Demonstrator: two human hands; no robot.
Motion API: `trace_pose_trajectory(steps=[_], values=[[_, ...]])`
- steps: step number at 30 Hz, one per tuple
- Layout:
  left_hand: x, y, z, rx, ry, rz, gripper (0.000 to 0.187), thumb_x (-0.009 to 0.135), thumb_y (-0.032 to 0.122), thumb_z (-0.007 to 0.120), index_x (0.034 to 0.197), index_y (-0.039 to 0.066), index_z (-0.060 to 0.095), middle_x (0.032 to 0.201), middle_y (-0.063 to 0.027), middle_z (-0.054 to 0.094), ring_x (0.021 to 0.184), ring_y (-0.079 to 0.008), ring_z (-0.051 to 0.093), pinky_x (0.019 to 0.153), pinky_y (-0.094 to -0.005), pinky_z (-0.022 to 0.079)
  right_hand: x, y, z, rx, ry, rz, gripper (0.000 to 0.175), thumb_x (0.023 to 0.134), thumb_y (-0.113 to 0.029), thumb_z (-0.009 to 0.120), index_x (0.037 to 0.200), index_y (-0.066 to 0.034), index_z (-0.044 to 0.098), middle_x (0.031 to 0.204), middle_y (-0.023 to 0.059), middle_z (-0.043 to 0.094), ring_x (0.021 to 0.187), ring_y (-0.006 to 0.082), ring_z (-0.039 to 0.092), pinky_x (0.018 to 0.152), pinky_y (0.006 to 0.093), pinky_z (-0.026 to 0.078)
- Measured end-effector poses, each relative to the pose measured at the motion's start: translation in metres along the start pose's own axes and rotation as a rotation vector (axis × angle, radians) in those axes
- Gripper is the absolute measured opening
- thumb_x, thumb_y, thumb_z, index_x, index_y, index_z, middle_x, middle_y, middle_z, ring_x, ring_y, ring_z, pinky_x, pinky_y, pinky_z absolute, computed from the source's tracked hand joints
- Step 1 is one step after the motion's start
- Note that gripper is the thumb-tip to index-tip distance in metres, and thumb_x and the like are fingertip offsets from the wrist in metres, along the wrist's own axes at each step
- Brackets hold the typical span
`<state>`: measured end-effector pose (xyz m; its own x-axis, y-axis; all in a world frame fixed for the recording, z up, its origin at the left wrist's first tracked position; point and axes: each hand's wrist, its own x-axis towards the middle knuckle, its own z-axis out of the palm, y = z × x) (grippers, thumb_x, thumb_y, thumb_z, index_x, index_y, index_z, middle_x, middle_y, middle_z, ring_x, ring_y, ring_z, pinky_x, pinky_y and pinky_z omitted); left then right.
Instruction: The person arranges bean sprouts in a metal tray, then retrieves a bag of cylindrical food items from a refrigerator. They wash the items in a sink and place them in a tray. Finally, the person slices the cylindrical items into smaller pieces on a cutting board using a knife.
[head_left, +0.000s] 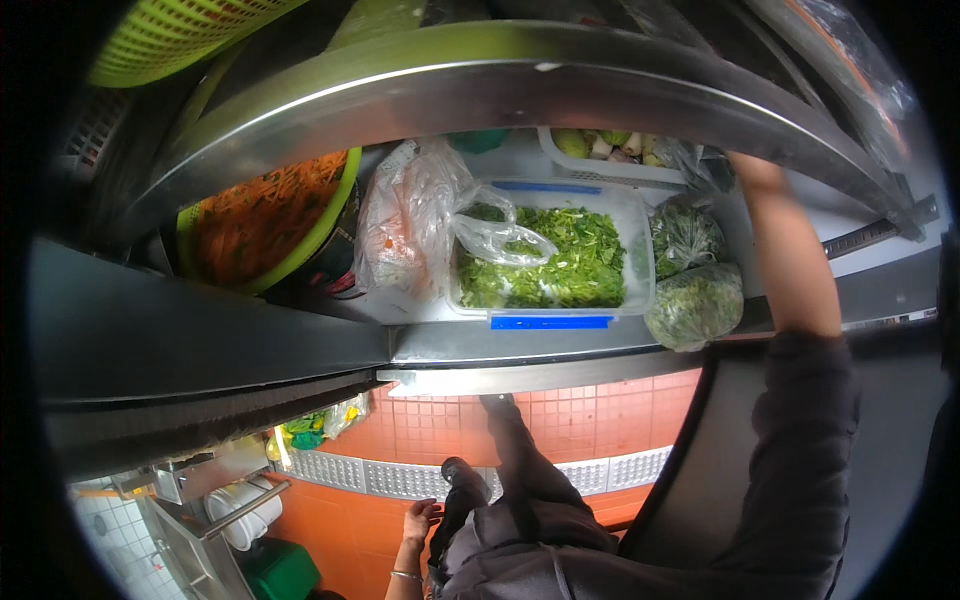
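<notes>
My right forearm (787, 247) reaches into the refrigerator on the right. Its hand is hidden behind the metal shelf edge (487, 90), near a clear plastic bag (694, 165). Below that lie two bags of leafy greens (694, 307). A clear plastic container (637, 255) with a blue clip holds chopped green herbs (577, 277). Left of it is a knotted plastic bag (409, 225) with orange and pale contents. A white crate (615, 171) of pale green vegetables stands behind. My left hand (424, 517) hangs by my leg, holding nothing, its fingers loosely curled and apart.
A lime-green basket (349, 195) of shredded carrot stands at the left of the shelf. Another lime-green basket (187, 37) is above. The refrigerator door (697, 465) stands ajar on the right. On the floor are a metal drain grate (405, 480) and bagged greens (307, 431).
</notes>
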<state>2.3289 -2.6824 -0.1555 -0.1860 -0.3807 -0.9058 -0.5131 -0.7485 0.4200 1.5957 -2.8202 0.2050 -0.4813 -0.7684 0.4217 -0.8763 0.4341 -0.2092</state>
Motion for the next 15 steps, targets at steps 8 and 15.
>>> trace_pose_trajectory(steps=[8, 15], values=[[-0.011, 0.007, 0.000, -0.023, 0.013, -0.030, 0.027, 0.101, 0.014, 0.048, 0.121, -0.001, 0.057, 0.107, -0.0165, 0.066, 0.096, -0.0268, 0.066, 0.082, -0.0370, 0.054, 0.003, 0.003, -0.005, -0.022, -0.068, 0.016, 0.028, 0.088, -0.012, 0.057, 0.115, -0.0043, 0.061, 0.107, 0.0184, 0.064, 0.102, 0.0297, 0.062, 0.088, 0.0407, 0.048], [-0.011, 0.010, -0.003, -0.010, 0.051, -0.003, 0.027, 0.101, 0.014, 0.048, 0.120, -0.001, 0.057, 0.105, -0.0163, 0.067, 0.093, -0.0268, 0.068, 0.081, -0.0370, 0.055, 0.009, 0.006, -0.008, -0.044, -0.105, 0.013, 0.028, 0.087, -0.010, 0.058, 0.114, -0.0033, 0.060, 0.105, 0.0187, 0.064, 0.100, 0.0296, 0.062, 0.086, 0.0407, 0.048]])
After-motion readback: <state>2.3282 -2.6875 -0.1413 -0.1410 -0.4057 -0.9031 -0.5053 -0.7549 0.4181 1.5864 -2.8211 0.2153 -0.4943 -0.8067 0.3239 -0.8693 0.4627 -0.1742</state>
